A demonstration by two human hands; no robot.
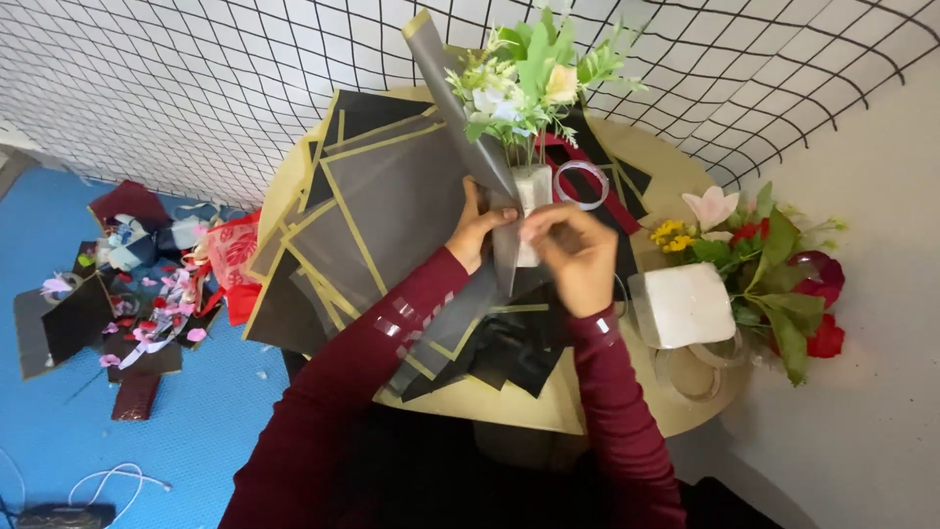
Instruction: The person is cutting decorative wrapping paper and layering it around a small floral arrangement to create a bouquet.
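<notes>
Bouquet [529, 73] mid-table, hands [534, 245] pinching grey wrap [460, 108].

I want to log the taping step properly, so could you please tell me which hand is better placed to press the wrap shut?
Probably the right hand: its fingertips sit on the grey sheet's edge, while the left hand steadies behind.

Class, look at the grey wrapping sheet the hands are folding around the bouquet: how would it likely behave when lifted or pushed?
The grey sheet probably bends easily: it curves around the bouquet where the left hand and right hand pinch it. Its free end stands up, so it likely has some springiness. It looks thin, so probably light and apt to slide on the table.
</notes>
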